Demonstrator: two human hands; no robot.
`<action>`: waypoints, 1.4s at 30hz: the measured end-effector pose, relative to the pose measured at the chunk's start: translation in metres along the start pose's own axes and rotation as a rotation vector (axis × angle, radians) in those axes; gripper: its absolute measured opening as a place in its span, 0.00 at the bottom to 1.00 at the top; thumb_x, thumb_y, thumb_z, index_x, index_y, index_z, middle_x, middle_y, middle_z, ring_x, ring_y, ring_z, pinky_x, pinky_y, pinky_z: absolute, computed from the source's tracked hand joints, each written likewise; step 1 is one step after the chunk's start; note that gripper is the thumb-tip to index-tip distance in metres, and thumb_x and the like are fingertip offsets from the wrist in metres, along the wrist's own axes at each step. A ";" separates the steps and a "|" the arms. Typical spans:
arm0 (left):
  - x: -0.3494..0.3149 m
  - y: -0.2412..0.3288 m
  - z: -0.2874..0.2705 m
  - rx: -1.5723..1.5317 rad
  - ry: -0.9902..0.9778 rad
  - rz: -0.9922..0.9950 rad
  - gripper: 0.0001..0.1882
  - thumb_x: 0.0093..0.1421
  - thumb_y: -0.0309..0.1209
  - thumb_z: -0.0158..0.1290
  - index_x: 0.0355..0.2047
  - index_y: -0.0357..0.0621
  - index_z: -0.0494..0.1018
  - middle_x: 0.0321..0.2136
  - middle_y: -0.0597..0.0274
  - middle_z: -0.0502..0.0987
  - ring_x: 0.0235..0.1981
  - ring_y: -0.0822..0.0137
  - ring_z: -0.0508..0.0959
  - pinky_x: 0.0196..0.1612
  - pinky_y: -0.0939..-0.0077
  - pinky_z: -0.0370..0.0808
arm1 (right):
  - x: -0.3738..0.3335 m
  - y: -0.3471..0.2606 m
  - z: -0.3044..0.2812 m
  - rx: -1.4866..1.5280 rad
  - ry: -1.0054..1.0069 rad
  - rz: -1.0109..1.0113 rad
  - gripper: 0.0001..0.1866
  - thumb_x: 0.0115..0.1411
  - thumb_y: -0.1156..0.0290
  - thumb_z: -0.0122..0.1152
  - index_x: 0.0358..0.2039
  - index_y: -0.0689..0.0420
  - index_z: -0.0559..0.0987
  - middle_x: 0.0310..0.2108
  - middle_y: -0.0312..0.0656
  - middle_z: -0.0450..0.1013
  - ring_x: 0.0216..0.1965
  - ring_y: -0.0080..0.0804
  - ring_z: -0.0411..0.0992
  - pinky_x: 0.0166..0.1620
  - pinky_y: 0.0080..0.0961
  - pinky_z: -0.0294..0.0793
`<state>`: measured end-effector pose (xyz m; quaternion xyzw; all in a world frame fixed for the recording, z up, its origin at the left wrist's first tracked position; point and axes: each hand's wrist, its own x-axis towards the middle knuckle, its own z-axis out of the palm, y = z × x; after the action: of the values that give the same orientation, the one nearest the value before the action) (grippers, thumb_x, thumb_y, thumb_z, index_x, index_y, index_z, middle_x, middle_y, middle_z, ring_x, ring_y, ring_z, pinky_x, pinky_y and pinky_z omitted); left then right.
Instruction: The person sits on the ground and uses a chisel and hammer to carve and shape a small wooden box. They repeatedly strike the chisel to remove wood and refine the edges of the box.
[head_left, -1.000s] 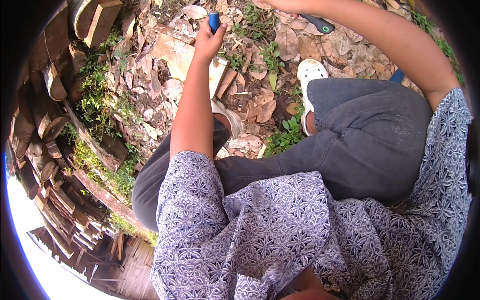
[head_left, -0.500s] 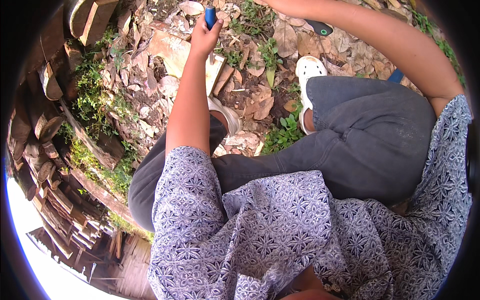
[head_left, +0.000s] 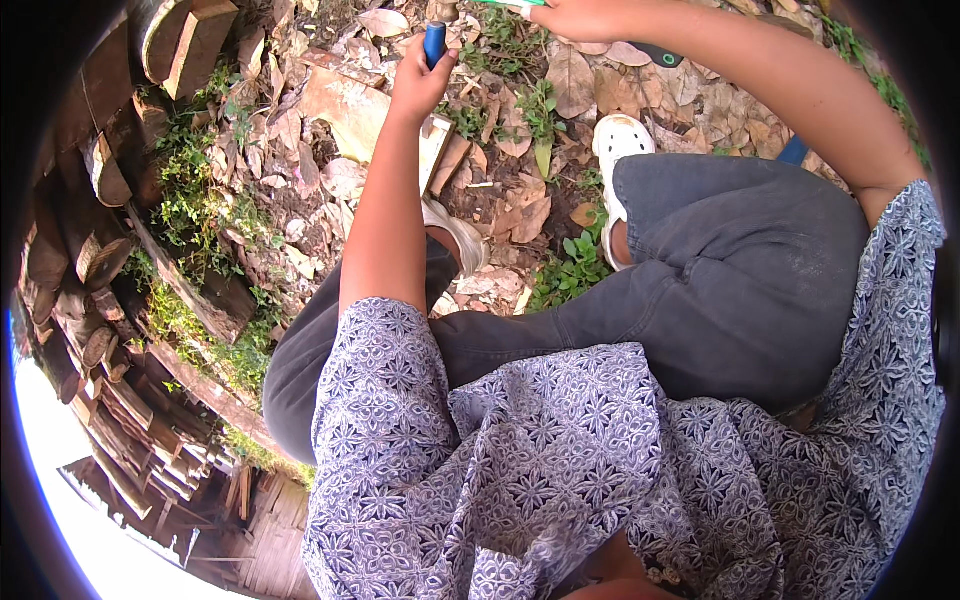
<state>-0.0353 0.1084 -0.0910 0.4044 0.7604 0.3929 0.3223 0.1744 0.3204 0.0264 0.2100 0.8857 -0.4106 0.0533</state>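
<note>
My left hand [head_left: 420,85] is wrapped round the blue handle of an upright chisel [head_left: 434,45]. Its blade is hidden behind the hand. Below the fist lies a pale piece of wood [head_left: 436,145] on the ground, against a wider light-brown board [head_left: 345,108]. At the top edge my right hand [head_left: 575,18] grips the green and white handle of a hammer [head_left: 510,3], partly cut off by the picture's rim. What looks like the hammer's head shows just above and beside the chisel's butt, apart from it in the picture.
Stacked logs and split timber [head_left: 105,170] fill the left side. Dry leaves [head_left: 570,80] and green weeds [head_left: 570,270] cover the ground. A dark object with a green ring [head_left: 660,55] lies beyond my white clog [head_left: 622,140]. Something blue [head_left: 793,150] shows under my right arm.
My right hand and the hammer have come into view at the top, moving left toward the chisel. My left hand with the chisel has shifted slightly right in the picture.
</note>
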 end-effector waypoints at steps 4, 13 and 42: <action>0.006 0.023 0.001 0.019 -0.043 -0.005 0.18 0.64 0.42 0.61 0.44 0.43 0.72 0.25 0.66 0.75 0.26 0.73 0.73 0.32 0.73 0.72 | -0.006 -0.011 -0.017 0.121 0.138 0.182 0.16 0.65 0.64 0.48 0.49 0.56 0.76 0.36 0.52 0.80 0.38 0.49 0.80 0.42 0.42 0.77; 0.008 0.021 0.000 -0.008 -0.070 -0.111 0.21 0.64 0.43 0.61 0.49 0.43 0.71 0.27 0.64 0.76 0.29 0.71 0.75 0.35 0.71 0.73 | -0.012 -0.027 -0.028 0.204 0.119 0.202 0.16 0.66 0.65 0.46 0.47 0.61 0.75 0.33 0.58 0.78 0.38 0.54 0.78 0.42 0.47 0.77; -0.002 0.061 -0.055 0.056 0.038 -0.213 0.17 0.62 0.42 0.63 0.37 0.41 0.76 0.22 0.67 0.76 0.24 0.72 0.74 0.31 0.72 0.71 | 0.002 -0.014 -0.016 0.023 -0.010 0.177 0.18 0.68 0.58 0.54 0.40 0.64 0.74 0.20 0.42 0.74 0.17 0.31 0.75 0.24 0.32 0.79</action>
<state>-0.0565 0.1109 -0.0116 0.3224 0.8159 0.3424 0.3362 0.1677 0.3251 0.0459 0.2860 0.8587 -0.4153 0.0915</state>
